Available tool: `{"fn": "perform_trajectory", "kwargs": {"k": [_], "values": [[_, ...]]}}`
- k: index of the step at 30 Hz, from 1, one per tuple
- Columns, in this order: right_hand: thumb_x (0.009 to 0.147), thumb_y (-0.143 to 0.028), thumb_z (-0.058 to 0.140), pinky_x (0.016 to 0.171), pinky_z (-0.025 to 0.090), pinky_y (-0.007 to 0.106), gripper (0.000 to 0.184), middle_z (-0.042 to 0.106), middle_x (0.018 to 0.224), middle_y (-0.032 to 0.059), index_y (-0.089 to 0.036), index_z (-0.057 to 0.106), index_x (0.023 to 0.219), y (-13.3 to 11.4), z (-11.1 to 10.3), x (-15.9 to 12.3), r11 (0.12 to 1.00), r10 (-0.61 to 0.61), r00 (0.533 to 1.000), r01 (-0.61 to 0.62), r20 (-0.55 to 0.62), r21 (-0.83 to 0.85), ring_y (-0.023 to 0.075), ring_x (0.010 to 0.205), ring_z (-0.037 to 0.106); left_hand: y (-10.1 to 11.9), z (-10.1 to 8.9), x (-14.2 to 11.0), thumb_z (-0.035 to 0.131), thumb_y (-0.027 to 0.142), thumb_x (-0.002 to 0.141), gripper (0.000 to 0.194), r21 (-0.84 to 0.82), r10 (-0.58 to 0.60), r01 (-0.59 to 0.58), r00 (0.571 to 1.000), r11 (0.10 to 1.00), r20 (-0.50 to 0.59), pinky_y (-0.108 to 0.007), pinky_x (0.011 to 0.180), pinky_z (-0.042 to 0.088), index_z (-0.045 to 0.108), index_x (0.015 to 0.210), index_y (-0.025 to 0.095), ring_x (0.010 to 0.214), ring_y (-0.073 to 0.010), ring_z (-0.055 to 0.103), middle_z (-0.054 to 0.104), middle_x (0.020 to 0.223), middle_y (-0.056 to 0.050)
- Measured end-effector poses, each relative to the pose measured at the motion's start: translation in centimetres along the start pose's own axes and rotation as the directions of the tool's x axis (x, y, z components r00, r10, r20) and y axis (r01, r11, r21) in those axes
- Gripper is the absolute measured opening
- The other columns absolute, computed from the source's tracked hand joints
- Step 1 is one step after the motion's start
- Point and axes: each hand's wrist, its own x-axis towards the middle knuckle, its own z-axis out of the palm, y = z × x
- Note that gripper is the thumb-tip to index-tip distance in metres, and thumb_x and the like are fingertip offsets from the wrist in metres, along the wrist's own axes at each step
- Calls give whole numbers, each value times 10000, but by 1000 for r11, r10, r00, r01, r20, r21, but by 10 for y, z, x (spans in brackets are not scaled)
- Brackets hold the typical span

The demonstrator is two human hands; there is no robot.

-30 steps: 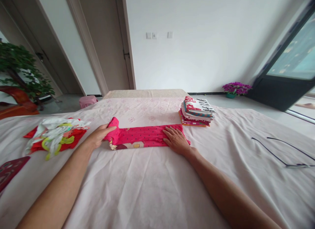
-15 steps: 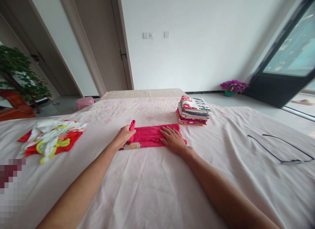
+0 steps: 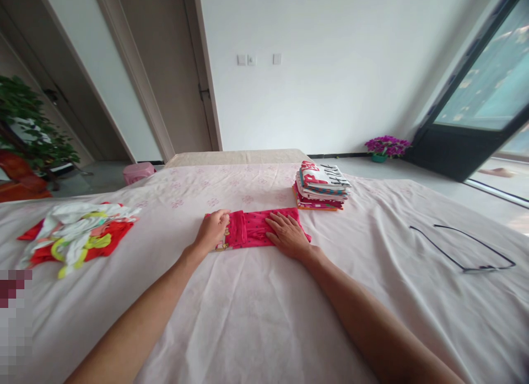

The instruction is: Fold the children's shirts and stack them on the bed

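A bright pink dotted garment (image 3: 255, 228) lies in a flat, narrow strip in front of me, its left end folded over toward the middle. A printed patch shows along its near left edge. At that left end, my left hand (image 3: 211, 230) is closed on the cloth with curled fingers; the fingertips are partly hidden. My right hand (image 3: 287, 234) presses on the garment's right part with its fingers stretched out. Just beyond it, to the right, stands a stack of folded clothes (image 3: 321, 187), topped by a white piece with red and black print.
A loose heap of white, red and yellow-green clothes (image 3: 82, 235) lies at left on the pale bedsheet (image 3: 231, 318). Black-framed glasses (image 3: 481, 269) rest at right. Beyond are a pink stool (image 3: 139, 172), purple flowers (image 3: 387, 145) and a leafy plant (image 3: 28, 125).
My left hand has brought the garment's raised left end over to the right and down onto the strip. The right hand stays pressed on the cloth. The view has shifted slightly.
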Motion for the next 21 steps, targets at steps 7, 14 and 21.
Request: {"fn": "perform_trajectory", "kwargs": {"k": [7,14,21], "values": [[1021,-490,389,1203,224,443,531,418,1555,56,-242,458,1485,-1,0,0,1000,1,1000,0,14,-13,249,1457,323,-16,26,-12,415,458,972,571,539,395,-434,898,722,194,-503,1210,187,453,1474,188,1456,-306,334,444,1538,-128],[1017,-479,405,1196,237,463,521,420,1553,58,-258,455,1486,-2,-1,0,1000,8,1000,-7,15,-10,250,1453,331,-28,17,0,404,405,970,495,370,308,-325,945,870,106,-417,1193,270,536,1400,200,1417,-252,403,526,1471,-104],[1017,-476,408,1199,229,448,526,421,1553,65,-237,461,1483,-3,-5,0,1000,7,1000,-7,28,7,251,1454,330,-58,-40,13,633,329,778,552,74,-163,182,964,981,-211,-363,996,466,550,1287,131,1270,-308,557,620,1308,-185]]}}
